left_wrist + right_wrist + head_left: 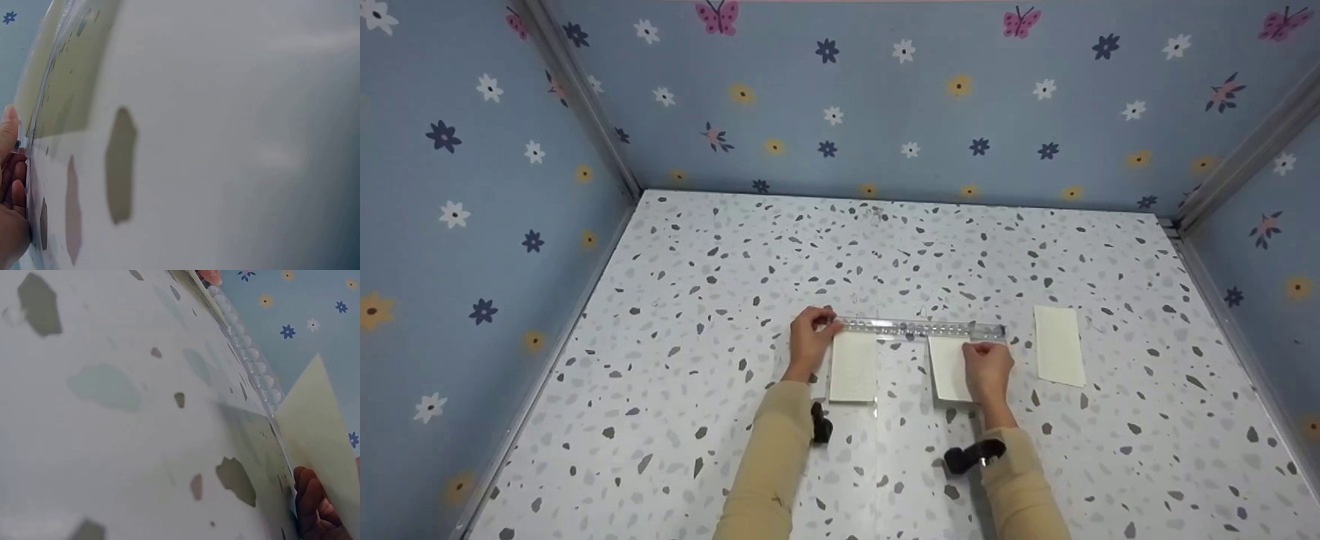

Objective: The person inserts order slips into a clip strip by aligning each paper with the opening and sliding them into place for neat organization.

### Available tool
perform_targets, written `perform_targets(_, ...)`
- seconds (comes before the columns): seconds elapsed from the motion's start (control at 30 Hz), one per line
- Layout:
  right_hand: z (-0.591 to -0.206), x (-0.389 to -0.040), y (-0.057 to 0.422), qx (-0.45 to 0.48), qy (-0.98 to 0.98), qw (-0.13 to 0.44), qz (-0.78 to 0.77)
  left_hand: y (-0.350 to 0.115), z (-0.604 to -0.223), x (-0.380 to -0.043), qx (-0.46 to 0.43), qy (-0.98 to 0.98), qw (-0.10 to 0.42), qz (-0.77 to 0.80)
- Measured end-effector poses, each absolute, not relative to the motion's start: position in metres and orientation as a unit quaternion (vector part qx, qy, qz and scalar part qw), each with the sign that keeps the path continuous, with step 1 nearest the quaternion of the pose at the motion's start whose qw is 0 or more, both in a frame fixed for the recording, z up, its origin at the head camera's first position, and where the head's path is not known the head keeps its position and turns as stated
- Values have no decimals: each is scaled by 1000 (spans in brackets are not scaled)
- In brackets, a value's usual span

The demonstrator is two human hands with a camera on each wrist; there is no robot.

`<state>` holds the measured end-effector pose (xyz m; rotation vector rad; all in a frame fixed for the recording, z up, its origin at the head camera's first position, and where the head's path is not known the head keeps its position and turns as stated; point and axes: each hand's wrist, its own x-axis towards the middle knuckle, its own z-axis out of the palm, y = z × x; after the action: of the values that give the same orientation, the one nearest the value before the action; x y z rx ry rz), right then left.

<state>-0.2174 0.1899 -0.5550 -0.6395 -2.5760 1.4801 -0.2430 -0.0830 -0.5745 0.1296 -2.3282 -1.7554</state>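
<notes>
A long clear plastic strip with a row of round bumps [911, 328] lies crosswise on the table. My left hand [810, 341] pinches its left end; in the left wrist view the thumb of that hand [12, 225] is over the edge, with curled fingers below. Just under the strip's left part lies a cream paper slip [853, 369]. My right hand [990, 369] pinches a second cream slip [949, 369] by its right side, near the strip's right end. That slip stands tilted off the table in the right wrist view, with curled fingers [308, 495] behind it.
A third cream slip [1059, 346] lies flat to the right of my right hand. The speckled white table [720, 300] is bounded by blue flowered panels [885, 97] at the back and both sides. Each wrist wears a black device [975, 454].
</notes>
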Motion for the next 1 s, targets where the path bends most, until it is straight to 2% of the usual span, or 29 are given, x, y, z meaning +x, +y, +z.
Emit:
perform_targets(0.4,-559,-218,182,-221,-851,31,475,-83,-574,-241,35,-791,118,-599)
perform_targets(0.67,-559,-218,178,-215,-842,56,491,-83,-574,-242,36,-789,119,-602)
perform_targets(1.0,-558,-219,170,-214,-841,43,496,-83,-575,-243,33,-790,127,-599)
